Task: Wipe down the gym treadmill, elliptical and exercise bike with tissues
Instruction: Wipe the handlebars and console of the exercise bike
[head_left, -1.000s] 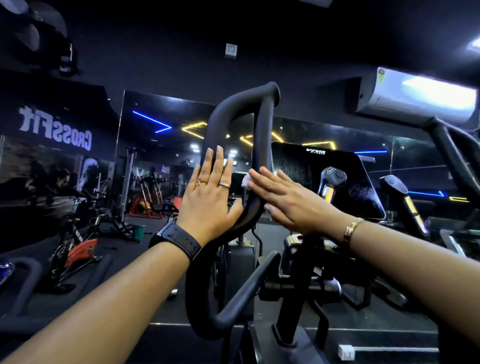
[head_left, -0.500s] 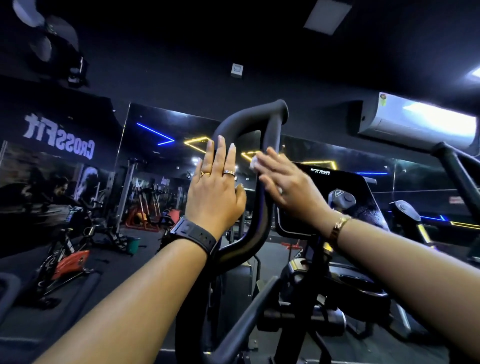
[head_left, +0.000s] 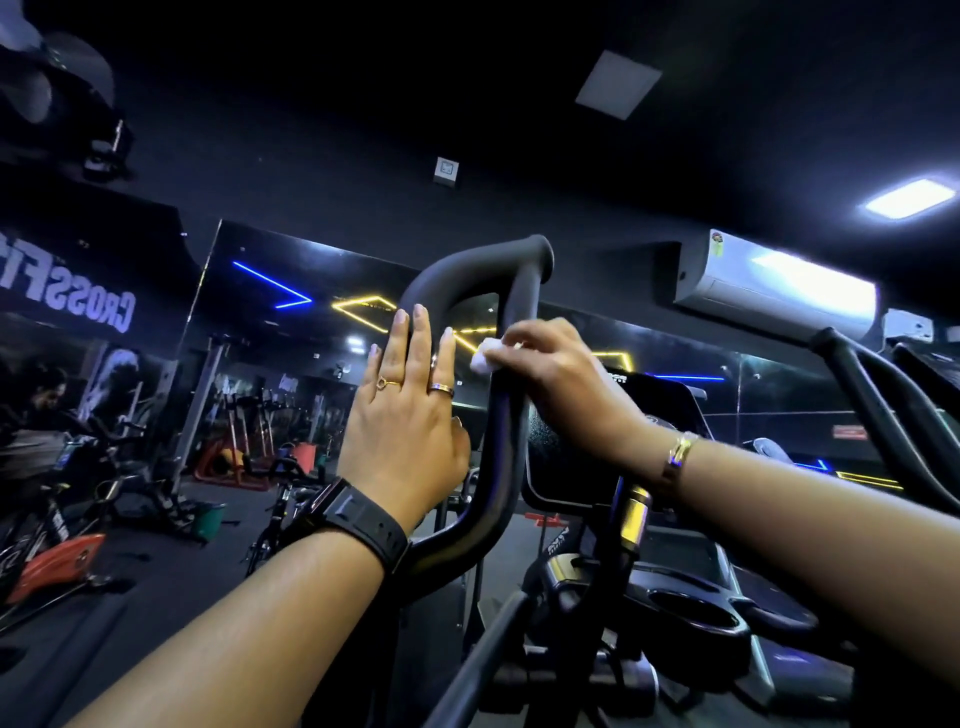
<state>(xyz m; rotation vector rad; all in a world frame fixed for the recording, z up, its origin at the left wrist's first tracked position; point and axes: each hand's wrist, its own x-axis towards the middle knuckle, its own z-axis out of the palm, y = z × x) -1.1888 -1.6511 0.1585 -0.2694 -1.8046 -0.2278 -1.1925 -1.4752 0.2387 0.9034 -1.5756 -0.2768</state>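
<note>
1. One black looped handlebar (head_left: 501, 447) of a gym elliptical rises at centre, with one dark console screen (head_left: 566, 467) just behind it.
2. One small white tissue (head_left: 482, 359) is bunched against the loop's right upright, high on the bar.
3. The right hand (head_left: 558, 379), one gold bracelet (head_left: 678, 457) at its wrist, curls its fingers round that upright and pinches the tissue to it.
4. The left hand (head_left: 405, 421), wearing two rings (head_left: 441, 388) and one black watch (head_left: 363, 517), lies flat with straight fingers against the loop's left side, gripping nothing.
</note>
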